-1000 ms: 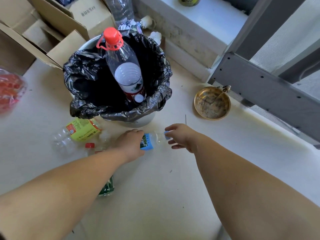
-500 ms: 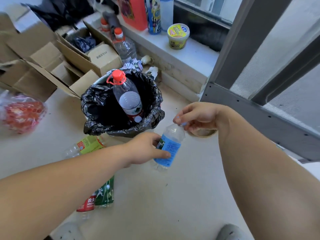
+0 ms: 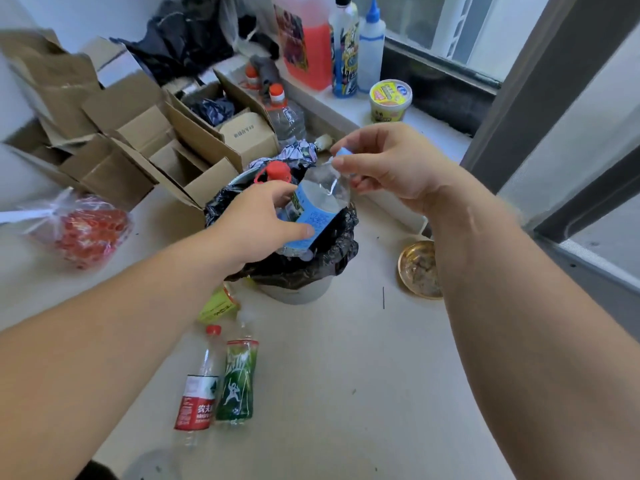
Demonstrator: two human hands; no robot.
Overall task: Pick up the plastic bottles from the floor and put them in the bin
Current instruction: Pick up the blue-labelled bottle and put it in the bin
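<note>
Lifted off the floor within the last second, the blue-labelled bottle (image 3: 313, 211) now hangs over the bin (image 3: 301, 292), left hand (image 3: 258, 223) wrapped around its body, right hand (image 3: 388, 164) pinching its cap, seemingly ready to drop, while three bottles still lie on the floor.

The red-capped bottle (image 3: 273, 173) crowds the bin (image 3: 332, 268) mouth (far side); bare floor (image 3: 346, 393) lies open rightward.
</note>
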